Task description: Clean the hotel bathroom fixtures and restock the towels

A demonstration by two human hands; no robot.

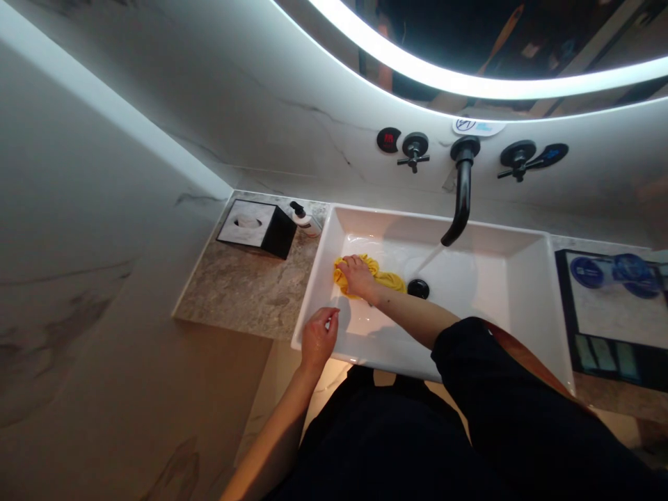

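My right hand [358, 274] presses down on a yellow cloth [389, 280] on the floor of the white basin [527, 292], left of the black drain [418, 288]. Its fingers curl over the cloth. My left hand [318, 339] rests on the basin's near left rim, fingers bent together, with nothing visible in them. A thin stream of water runs from the black wall spout [461, 195] towards the drain.
A black tissue box [257, 227] and a small pump bottle [303, 218] stand on the stone counter [245, 292] at the left. Two black cross taps [414, 150] flank the spout. A black tray [610, 313] lies at the right. A lit mirror hangs above.
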